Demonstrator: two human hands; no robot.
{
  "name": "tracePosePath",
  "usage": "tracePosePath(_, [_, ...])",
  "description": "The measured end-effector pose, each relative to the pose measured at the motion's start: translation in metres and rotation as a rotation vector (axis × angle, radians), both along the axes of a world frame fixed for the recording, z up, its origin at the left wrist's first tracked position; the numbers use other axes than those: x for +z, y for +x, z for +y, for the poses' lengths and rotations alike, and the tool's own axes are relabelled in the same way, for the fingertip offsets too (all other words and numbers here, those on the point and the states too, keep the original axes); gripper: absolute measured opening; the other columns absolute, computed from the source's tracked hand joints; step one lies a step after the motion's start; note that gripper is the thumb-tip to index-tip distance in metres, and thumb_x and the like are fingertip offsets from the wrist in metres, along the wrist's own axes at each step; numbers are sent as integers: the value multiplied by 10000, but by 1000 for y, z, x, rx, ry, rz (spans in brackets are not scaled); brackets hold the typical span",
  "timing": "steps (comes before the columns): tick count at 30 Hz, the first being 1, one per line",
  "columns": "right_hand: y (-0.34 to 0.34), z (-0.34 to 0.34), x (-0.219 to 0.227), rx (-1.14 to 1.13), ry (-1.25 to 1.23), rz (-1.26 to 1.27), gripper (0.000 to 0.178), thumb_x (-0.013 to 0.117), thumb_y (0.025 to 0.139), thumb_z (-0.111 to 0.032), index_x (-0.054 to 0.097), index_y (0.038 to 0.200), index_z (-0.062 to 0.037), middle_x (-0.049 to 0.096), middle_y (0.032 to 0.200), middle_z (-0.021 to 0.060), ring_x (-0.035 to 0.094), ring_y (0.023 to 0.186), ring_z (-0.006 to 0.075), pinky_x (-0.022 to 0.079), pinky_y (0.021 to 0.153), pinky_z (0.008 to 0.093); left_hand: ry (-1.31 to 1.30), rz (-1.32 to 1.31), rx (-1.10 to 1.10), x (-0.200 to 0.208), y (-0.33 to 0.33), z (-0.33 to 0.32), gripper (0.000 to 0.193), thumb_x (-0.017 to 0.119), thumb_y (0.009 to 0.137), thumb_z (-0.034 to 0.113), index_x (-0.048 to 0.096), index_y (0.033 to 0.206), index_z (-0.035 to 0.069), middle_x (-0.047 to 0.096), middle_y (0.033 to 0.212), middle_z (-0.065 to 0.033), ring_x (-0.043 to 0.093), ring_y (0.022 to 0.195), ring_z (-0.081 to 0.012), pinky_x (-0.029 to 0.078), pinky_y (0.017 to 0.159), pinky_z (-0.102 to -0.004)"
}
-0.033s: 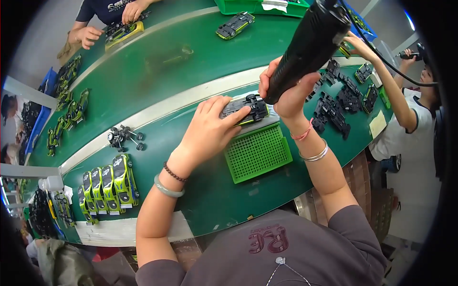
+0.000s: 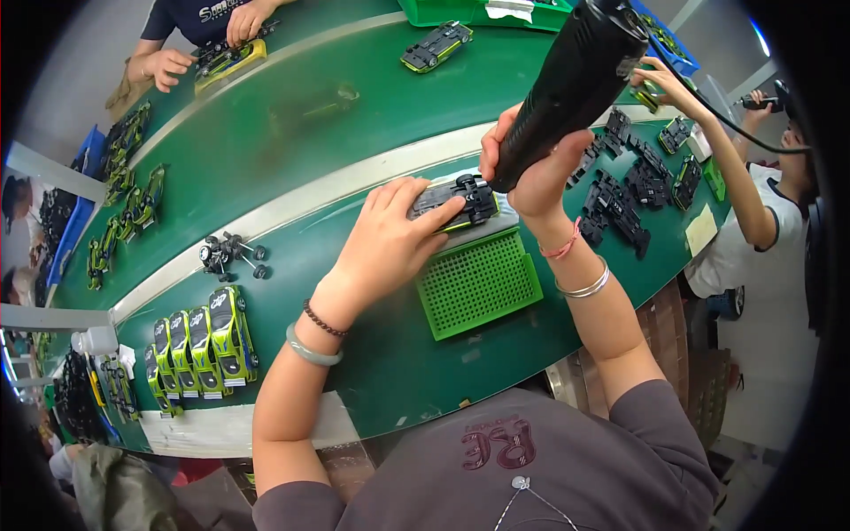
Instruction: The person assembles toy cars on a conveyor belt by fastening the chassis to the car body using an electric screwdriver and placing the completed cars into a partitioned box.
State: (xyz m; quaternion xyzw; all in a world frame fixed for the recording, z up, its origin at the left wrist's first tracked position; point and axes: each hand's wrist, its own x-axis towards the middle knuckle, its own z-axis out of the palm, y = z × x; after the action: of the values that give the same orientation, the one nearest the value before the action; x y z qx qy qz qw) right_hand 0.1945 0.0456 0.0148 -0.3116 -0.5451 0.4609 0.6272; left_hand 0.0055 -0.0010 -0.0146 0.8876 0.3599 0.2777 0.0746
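My left hand [image 2: 394,232] is closed on a toy car [image 2: 440,198] that lies upside down, its black underside and wheels facing up and a thin yellow-green edge showing. A thick black electric screwdriver [image 2: 567,88] is gripped in my right hand [image 2: 542,168]. It slants down to the car's right end, and its tip is hidden, so I cannot tell whether it touches. Just below the car sits a green perforated basket [image 2: 481,283]; what it holds, if anything, is too small to make out.
Yellow-green toy cars [image 2: 202,341] stand in a row at left, near loose wheel axles [image 2: 232,256]. Black chassis parts [image 2: 615,208] are heaped at right. An overturned car [image 2: 436,47] lies across the table [image 2: 381,380]. Co-workers' hands [image 2: 248,22] work at far left and right. A cable hangs at right.
My hands, the screwdriver and the held car stay almost the same. The co-worker's hand at right has shifted slightly, with more of a yellow-green car showing below it.
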Motion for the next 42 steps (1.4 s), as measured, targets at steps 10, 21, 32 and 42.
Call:
tracePosePath(10, [1, -15, 7, -87, 39, 120, 989, 227, 573, -953, 483, 851, -40, 524, 598, 91, 508, 480, 182, 430, 462, 276, -41, -29, -6, -2, 1, 1, 462, 656, 787, 144, 563, 1237, 191, 497, 1157, -178, 486, 1050, -347, 408, 925, -419])
tracePosePath(21, [-5, -88, -24, 46, 13, 219, 1030, 179, 522, -978, 441, 848, -37, 509, 618, 97, 507, 494, 180, 453, 472, 292, -14, -62, -31, -6, -2, 1, 463, 658, 785, 146, 569, 1234, 212, 510, 1149, -161, 491, 1055, -337, 419, 914, -407])
tracePosePath(32, [-2, -85, -34, 75, 10, 169, 1040, 187, 514, -979, 438, 867, -34, 516, 631, 99, 514, 515, 181, 456, 480, 287, 30, -73, -14, -10, 0, 2, 447, 679, 763, 185, 586, 1198, 223, 526, 1098, -147, 511, 1014, -318, 426, 884, -407])
tracePosePath(42, [-9, -83, -26, 80, -112, 69, 1006, 221, 532, -968, 440, 861, -43, 509, 607, 86, 513, 496, 178, 442, 460, 280, 41, -76, -17, -8, -1, 2, 465, 681, 760, 189, 574, 1212, 220, 528, 1108, -151, 516, 1010, -318, 426, 887, -411])
